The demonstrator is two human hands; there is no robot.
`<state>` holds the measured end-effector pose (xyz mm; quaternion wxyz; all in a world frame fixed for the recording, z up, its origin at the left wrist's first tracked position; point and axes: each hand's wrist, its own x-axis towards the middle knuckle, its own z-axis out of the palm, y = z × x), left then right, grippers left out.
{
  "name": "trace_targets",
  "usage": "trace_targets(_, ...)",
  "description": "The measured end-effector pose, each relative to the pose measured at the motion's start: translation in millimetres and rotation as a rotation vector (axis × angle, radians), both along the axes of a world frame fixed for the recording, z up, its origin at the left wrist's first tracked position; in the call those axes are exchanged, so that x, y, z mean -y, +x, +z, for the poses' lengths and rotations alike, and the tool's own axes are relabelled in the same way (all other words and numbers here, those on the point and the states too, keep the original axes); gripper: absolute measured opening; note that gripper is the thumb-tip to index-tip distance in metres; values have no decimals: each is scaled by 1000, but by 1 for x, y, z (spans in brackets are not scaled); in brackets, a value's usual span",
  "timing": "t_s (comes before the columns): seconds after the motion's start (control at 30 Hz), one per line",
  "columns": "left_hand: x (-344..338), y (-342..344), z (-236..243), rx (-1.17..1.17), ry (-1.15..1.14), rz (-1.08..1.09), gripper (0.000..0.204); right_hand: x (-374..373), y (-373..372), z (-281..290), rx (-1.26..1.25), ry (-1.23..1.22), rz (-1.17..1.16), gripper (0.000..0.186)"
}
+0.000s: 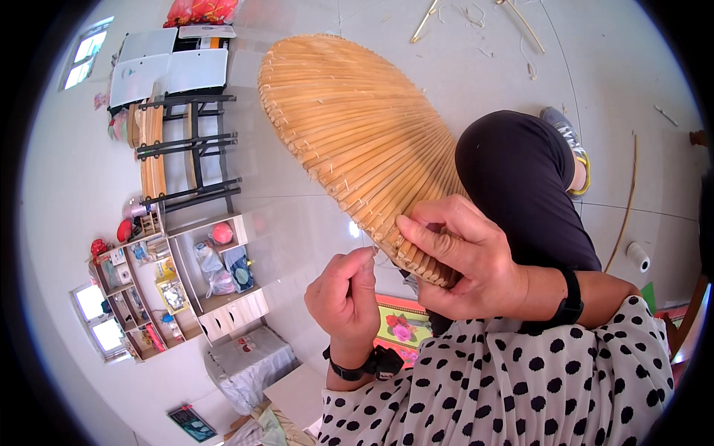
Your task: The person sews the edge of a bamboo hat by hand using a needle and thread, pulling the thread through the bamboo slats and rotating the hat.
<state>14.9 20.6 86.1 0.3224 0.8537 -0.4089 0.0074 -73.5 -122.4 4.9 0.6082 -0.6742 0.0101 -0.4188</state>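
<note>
A palm-leaf fan (361,126), straw-coloured with ribs spreading out to a rounded rim, leans across my lap against my raised knee. Short pale stitches run along its bound edge. My right hand (468,256) grips the fan by its lower rim, thumb on the upper face and fingers curled beneath. Just left of that rim, my left hand (346,293) is closed in a pinch, thumb against forefinger. A tiny pale bit shows at its fingertips, too small to name.
A white thread spool (637,256) and a long thin cane strip (631,201) are on the tiled floor to the right. Thread scraps (472,15) and sticks (524,26) lie at the far side. A shelf unit (160,286) and folded black-legged furniture (193,149) stand at left.
</note>
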Motion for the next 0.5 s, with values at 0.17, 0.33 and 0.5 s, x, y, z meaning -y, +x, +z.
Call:
trace_targets(0.17, 2, 1, -1, -3, -4, -7, 7, 0, 0, -2, 20, 7, -7, 66)
trace_targets(0.33, -7, 4, -1, -48, 4, -15, 7, -4, 3, -3, 50, 0, -45, 67)
trace_targets(0.5, -13, 3, -2, -91, -1, -8, 8, -5, 0, 1, -4, 4, -25, 63)
